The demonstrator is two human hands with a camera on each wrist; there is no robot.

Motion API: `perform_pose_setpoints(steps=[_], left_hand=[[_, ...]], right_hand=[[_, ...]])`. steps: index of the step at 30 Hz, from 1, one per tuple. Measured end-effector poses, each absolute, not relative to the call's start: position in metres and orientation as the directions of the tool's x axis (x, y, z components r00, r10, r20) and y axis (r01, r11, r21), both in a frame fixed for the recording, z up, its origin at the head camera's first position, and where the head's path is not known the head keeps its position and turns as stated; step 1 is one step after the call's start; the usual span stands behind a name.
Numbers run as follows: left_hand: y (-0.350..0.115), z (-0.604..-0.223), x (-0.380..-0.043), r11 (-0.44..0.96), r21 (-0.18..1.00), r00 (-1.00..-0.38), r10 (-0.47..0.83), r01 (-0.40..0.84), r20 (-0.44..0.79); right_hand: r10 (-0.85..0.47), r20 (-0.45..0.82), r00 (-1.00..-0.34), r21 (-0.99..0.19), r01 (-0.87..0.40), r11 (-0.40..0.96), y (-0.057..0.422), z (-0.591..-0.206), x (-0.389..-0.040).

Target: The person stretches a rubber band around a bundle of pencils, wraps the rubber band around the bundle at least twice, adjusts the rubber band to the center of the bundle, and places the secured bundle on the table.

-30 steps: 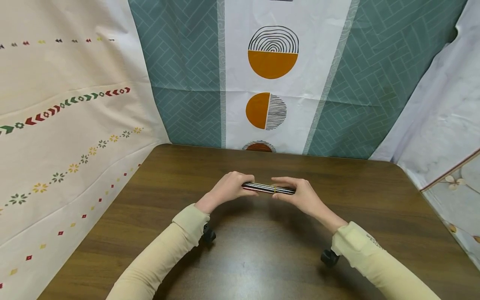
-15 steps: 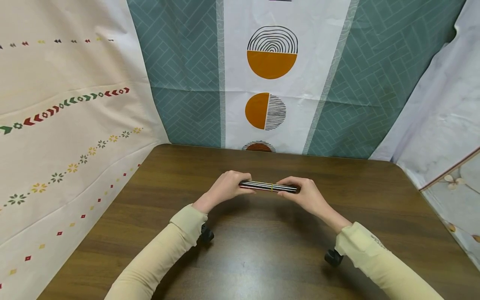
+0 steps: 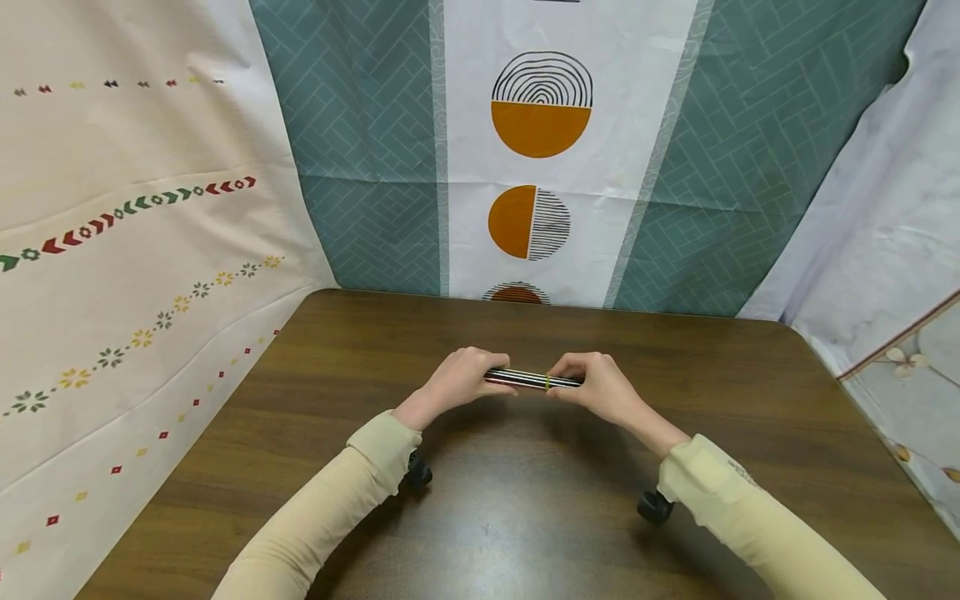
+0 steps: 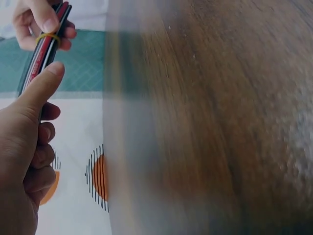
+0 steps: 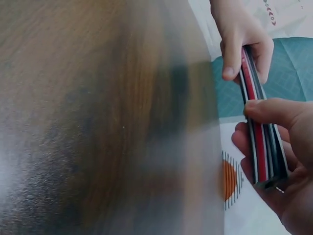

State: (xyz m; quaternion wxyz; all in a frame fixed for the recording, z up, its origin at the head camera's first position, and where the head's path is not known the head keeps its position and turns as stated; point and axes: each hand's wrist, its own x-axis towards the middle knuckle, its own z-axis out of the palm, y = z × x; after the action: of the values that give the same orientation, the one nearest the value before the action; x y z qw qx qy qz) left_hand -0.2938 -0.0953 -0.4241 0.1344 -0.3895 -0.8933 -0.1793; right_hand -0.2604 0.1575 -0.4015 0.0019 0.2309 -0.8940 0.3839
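Observation:
Both hands hold a bundle of slim black, white and red sticks [image 3: 517,379] above the table, lying crosswise in the head view. A yellow rubber band [image 4: 48,36] goes round it. My left hand [image 3: 463,379] grips the left end, its thumb laid along the sticks in the left wrist view. My right hand [image 3: 600,386] pinches the bundle close to the band. In the right wrist view, the right thumb [image 5: 274,110] presses on the sticks, with the fingers behind them. The near end of the bundle shows below that thumb, by the palm.
A brown wooden table [image 3: 487,500] spreads beneath the hands. A green and white patterned curtain [image 3: 382,167] hangs behind its far edge. Cream cloth [image 3: 150,317] borders the left side, and pale cloth [image 3: 870,250] the right. Dark wrist cameras [image 3: 655,507] hang under the sleeves.
My right hand shifted right along the bundle, uncovering the band, then came back left and now pinches close to it. The left hand moved slightly left and back, keeping its grip.

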Motion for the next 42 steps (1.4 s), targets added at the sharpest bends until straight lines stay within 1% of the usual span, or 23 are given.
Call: perform_pose_setpoints(steps=[4, 7, 9, 15, 17, 19, 22, 26, 38, 42], left_hand=[[-0.088, -0.424, -0.292, 0.612, 0.234, -0.652, 0.666, 0.755, 0.362], [-0.082, -0.423, -0.291, 0.582, 0.274, -0.644, 0.685, 0.765, 0.342], [-0.082, -0.423, -0.293, 0.560, 0.330, -0.648, 0.689, 0.760, 0.325], [-0.088, -0.423, -0.297, 0.439, 0.567, -0.657, 0.709, 0.697, 0.258], [-0.090, -0.424, -0.297, 0.408, 0.619, -0.659, 0.710, 0.671, 0.247], [-0.092, -0.425, -0.297, 0.393, 0.647, -0.668, 0.702, 0.653, 0.248], [-0.095, -0.427, -0.297, 0.376, 0.667, -0.676, 0.688, 0.643, 0.265], [-0.097, -0.428, -0.297, 0.361, 0.667, -0.672, 0.682, 0.651, 0.287], [-0.093, -0.429, -0.295, 0.373, 0.672, -0.686, 0.670, 0.640, 0.282], [-0.093, -0.431, -0.294, 0.393, 0.667, -0.701, 0.656, 0.633, 0.279]], right_hand=[[-0.450, 0.166, -0.878, -0.671, -0.435, 0.600, 0.150, -0.399, -0.261], [-0.475, 0.156, -0.866, -0.670, -0.446, 0.593, 0.146, -0.397, -0.260], [-0.477, 0.157, -0.865, -0.658, -0.452, 0.602, 0.146, -0.396, -0.259], [-0.489, 0.161, -0.857, -0.641, -0.467, 0.608, 0.157, -0.397, -0.261], [-0.495, 0.152, -0.855, -0.640, -0.467, 0.610, 0.161, -0.397, -0.262], [-0.495, 0.149, -0.856, -0.639, -0.466, 0.613, 0.164, -0.395, -0.262], [-0.493, 0.150, -0.857, -0.644, -0.463, 0.609, 0.168, -0.394, -0.262], [-0.490, 0.160, -0.857, -0.648, -0.466, 0.603, 0.170, -0.395, -0.262], [-0.480, 0.163, -0.862, -0.668, -0.455, 0.589, 0.160, -0.397, -0.257], [-0.481, 0.159, -0.862, -0.664, -0.454, 0.594, 0.156, -0.398, -0.257]])
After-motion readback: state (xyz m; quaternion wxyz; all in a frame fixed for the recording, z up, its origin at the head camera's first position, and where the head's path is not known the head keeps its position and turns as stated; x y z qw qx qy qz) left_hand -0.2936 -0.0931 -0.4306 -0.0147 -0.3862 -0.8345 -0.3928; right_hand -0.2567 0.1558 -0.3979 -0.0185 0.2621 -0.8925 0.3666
